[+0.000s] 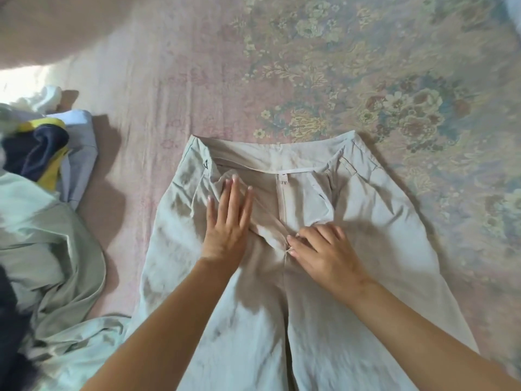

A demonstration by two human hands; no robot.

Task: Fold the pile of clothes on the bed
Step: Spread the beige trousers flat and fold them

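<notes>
A small fold of cloth at the fly seam is pinched between thumb and curled fingers of the right hand (324, 249). Just beside it, the left hand (225, 221) is pressed flat, fingers straight, on the upper left front of the beige cotton trousers (366, 235). The trousers are laid front-up, waistband away from the hands, on the pink floral bedspread (282, 66). Well to the left of both hands, a rumpled pile of pale green, navy and yellow clothes (50, 221) is seen.
</notes>
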